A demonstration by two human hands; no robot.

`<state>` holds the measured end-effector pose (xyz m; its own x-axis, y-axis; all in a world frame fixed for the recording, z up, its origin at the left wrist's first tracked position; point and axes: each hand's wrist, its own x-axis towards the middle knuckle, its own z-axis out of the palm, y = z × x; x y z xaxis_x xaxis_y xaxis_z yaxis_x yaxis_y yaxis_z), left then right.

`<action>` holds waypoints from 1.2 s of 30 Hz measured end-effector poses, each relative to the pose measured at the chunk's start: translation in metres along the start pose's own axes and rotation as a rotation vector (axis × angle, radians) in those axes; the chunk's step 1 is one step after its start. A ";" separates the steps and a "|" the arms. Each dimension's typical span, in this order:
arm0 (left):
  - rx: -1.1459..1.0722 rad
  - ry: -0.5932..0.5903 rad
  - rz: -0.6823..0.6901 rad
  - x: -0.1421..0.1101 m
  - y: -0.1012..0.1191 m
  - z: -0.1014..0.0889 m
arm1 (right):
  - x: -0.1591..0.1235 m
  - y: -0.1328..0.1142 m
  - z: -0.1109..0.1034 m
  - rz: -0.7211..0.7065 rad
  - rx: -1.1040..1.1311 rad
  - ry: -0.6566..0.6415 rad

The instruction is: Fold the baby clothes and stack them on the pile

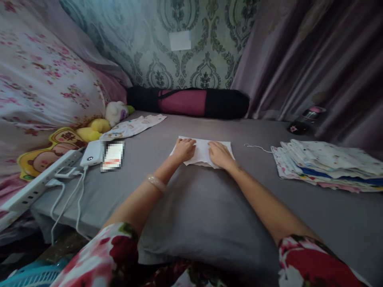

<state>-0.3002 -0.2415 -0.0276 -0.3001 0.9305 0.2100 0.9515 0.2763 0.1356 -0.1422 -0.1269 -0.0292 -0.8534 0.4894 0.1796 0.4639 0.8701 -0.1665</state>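
A folded white cloth (202, 151) lies on the grey bedding in front of me, its near edge slightly uneven. On its left part rests my left hand (185, 150), palm down, fingers bent a little and spread over the fabric; a pale bangle (156, 183) circles that wrist. My right hand (220, 154) lies over the cloth's right part, fingertips touching the top surface and pointing inward. Neither hand visibly pinches the fabric, and both thumbs are partly hidden.
To the right sits a stack of folded printed cloths (326, 163), near a dark bottle (302, 121). On the left are a patterned cloth (134, 126), a white power bank (91, 153), a power strip (38, 183) with cables and plush toys (95, 127). A long black-and-maroon bag (182, 101) lies along the wall.
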 end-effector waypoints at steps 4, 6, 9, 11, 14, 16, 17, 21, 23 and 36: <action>0.011 -0.042 0.006 0.018 0.018 0.026 | 0.019 -0.021 0.023 0.050 -0.024 -0.040; 0.016 -0.056 -0.019 0.020 0.019 0.035 | 0.021 -0.023 0.031 0.076 -0.015 -0.064; 0.012 -0.073 -0.048 0.018 0.016 0.044 | 0.022 -0.020 0.039 0.093 -0.003 -0.067; 0.010 -0.076 -0.051 0.018 0.014 0.045 | 0.022 -0.019 0.042 0.096 0.001 -0.065; 0.010 -0.068 -0.051 0.018 0.013 0.045 | 0.022 -0.018 0.042 0.105 0.004 -0.070; 0.012 -0.056 -0.059 0.018 0.012 0.045 | 0.023 -0.019 0.041 0.114 0.004 -0.070; 0.015 -0.049 -0.065 0.018 0.012 0.045 | 0.023 -0.019 0.041 0.123 0.004 -0.072; 0.046 -0.016 -0.102 0.019 0.006 0.048 | 0.023 -0.020 0.038 0.198 -0.008 -0.057; 0.070 0.014 -0.130 0.018 0.001 0.049 | 0.023 -0.018 0.038 0.249 -0.020 -0.036; 0.083 0.030 -0.215 0.010 -0.009 0.039 | 0.007 0.015 0.032 0.427 -0.019 0.058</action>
<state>-0.3096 -0.2252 -0.0645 -0.4971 0.8410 0.2137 0.8675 0.4873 0.1004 -0.1490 -0.1129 -0.0617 -0.5695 0.8077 0.1526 0.7771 0.5896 -0.2202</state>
